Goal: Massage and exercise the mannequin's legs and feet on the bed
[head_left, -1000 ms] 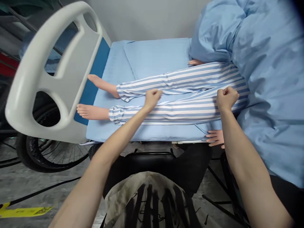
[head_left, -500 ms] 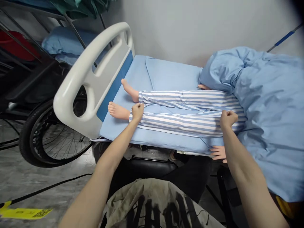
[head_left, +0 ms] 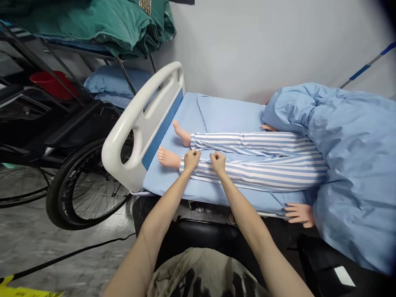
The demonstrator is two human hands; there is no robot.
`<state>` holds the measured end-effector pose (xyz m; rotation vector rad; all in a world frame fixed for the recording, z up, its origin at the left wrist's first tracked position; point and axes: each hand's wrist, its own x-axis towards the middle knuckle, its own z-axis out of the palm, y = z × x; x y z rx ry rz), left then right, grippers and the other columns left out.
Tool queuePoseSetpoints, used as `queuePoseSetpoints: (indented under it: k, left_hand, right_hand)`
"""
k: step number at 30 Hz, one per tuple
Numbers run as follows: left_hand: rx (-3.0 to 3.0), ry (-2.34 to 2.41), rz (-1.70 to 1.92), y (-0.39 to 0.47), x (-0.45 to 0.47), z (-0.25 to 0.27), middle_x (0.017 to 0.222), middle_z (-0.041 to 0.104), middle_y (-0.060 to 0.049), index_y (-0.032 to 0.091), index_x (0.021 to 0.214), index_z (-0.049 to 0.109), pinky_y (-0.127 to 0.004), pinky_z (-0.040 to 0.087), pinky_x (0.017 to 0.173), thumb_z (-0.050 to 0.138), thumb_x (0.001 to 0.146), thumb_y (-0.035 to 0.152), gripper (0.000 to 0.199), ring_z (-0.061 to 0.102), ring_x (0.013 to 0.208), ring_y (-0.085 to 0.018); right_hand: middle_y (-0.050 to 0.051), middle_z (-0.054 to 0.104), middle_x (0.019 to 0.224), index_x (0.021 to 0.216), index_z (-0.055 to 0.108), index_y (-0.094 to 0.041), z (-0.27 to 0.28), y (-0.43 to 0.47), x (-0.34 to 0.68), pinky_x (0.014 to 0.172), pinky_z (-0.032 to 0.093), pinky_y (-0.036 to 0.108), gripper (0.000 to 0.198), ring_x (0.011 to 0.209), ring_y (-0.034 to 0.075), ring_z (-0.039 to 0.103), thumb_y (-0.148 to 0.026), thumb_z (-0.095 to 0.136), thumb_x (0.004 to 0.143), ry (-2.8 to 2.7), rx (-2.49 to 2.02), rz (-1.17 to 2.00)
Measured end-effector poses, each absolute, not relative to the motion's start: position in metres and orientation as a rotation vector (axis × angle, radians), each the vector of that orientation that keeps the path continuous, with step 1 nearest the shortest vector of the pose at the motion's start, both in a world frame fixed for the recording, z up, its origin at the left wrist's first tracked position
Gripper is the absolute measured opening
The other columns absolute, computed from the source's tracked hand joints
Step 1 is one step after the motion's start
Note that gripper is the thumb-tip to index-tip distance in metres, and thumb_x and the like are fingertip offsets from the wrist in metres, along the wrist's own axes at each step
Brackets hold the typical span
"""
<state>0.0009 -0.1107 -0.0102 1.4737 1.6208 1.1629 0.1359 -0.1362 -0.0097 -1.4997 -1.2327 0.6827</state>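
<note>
A manikin lies on a bed in blue-and-white striped trousers (head_left: 272,173), its bare near foot (head_left: 168,158) and far foot (head_left: 182,133) pointing left. My left hand (head_left: 192,160) is closed in a fist over the near trouser leg, just above the ankle. A short gap to its right, my right hand (head_left: 218,162) is also a fist, over the shin of that same leg. Nothing shows in either fist. Whether the knuckles press on the cloth or hover just above it, I cannot tell. A blue quilt (head_left: 352,165) hides the manikin's upper body.
The bed's white footboard (head_left: 142,119) rises on the left, with a wheelchair wheel (head_left: 89,185) beyond it. One manikin hand (head_left: 299,214) lies at the near mattress edge. A rack holds green bedding (head_left: 123,29); a red basin (head_left: 54,84) is below.
My right hand has moved left from the manikin's thigh to the shin, close to my left hand. Both hands stay closed. The view has shifted, showing more of the rack.
</note>
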Motion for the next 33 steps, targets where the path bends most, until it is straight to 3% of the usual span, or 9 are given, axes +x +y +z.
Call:
queuePoseSetpoints:
  k: [5,10,16,21,26,33]
  left_hand:
    - [1.303,1.46,1.356,-0.108,0.039,0.011,0.054,0.031,0.004,0.02,0.054,0.031,-0.025,0.029,0.059,0.051,0.081,0.023,0.034,0.032,0.057,-0.01]
    - [1.373,1.534,1.177,-0.124,0.078,0.008,0.051,0.031,0.004,0.02,0.051,0.031,-0.026,0.027,0.059,0.053,0.078,0.019,0.035,0.031,0.056,-0.011]
    - [1.497,1.62,1.14,-0.126,0.076,-0.009,0.052,0.032,0.004,0.02,0.052,0.033,-0.027,0.026,0.06,0.055,0.08,0.02,0.035,0.032,0.057,-0.011]
    - [1.367,1.427,1.23,-0.125,0.097,0.01,0.052,0.031,0.004,0.02,0.052,0.033,-0.025,0.028,0.059,0.056,0.08,0.019,0.036,0.031,0.055,-0.01]
    - [1.366,1.13,1.239,-0.139,0.173,0.037,0.053,0.036,0.004,0.019,0.053,0.036,-0.025,0.031,0.058,0.055,0.083,0.023,0.035,0.033,0.055,-0.01]
    - [1.575,1.426,1.051,-0.155,0.218,0.009,0.052,0.03,0.004,0.019,0.052,0.031,-0.027,0.026,0.06,0.056,0.08,0.019,0.038,0.03,0.057,-0.011]
  right_hand:
    - [-0.005,0.025,0.054,0.056,0.025,-0.021,-0.014,-0.129,0.144,0.057,0.027,0.024,0.036,0.057,0.01,0.027,-0.028,0.053,0.077,-1.131,-1.461,0.763]
    - [-0.004,0.02,0.056,0.056,0.02,-0.021,0.004,-0.13,0.158,0.055,0.024,0.025,0.033,0.056,0.009,0.022,-0.025,0.046,0.077,-1.025,-1.456,0.726]
    - [-0.004,0.018,0.056,0.055,0.019,-0.021,0.022,-0.15,0.254,0.056,0.022,0.025,0.039,0.057,0.009,0.02,-0.027,0.052,0.075,-1.131,-1.465,0.524]
    - [-0.005,0.021,0.055,0.055,0.022,-0.021,-0.004,-0.164,0.307,0.057,0.022,0.026,0.037,0.056,0.009,0.023,-0.027,0.051,0.077,-1.012,-1.628,0.459]
    - [-0.005,0.023,0.056,0.056,0.023,-0.021,-0.011,-0.161,0.303,0.057,0.024,0.025,0.038,0.058,0.009,0.026,-0.03,0.051,0.08,-0.966,-1.578,0.498]
    - [-0.005,0.023,0.055,0.055,0.023,-0.02,0.027,-0.167,0.342,0.058,0.024,0.025,0.039,0.057,0.009,0.025,-0.028,0.052,0.08,-1.065,-1.542,0.455]
